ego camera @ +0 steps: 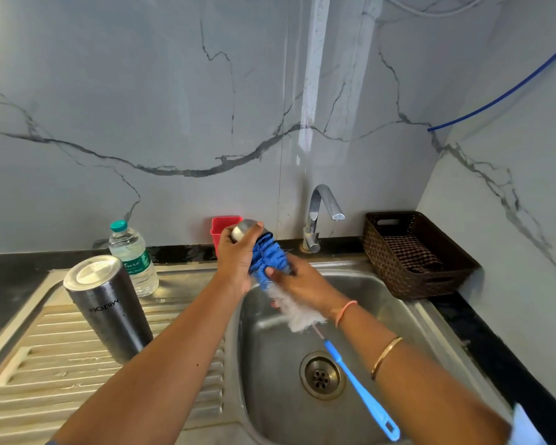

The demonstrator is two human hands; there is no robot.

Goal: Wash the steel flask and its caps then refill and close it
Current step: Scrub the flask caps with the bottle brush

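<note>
Both forearms reach from the bottom edge toward the frame's centre. The left hand (235,261) wraps round a steel cap (243,228); the right hand (305,285) grips a brush (270,255) by its bristles.

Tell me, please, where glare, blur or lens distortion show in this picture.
Head view: a bright vertical glare streak runs down the marble wall above the tap; the wide lens splays the counter edges outward; the white bristles by the right hand look softly blurred; the steel flask is sharp.
</note>
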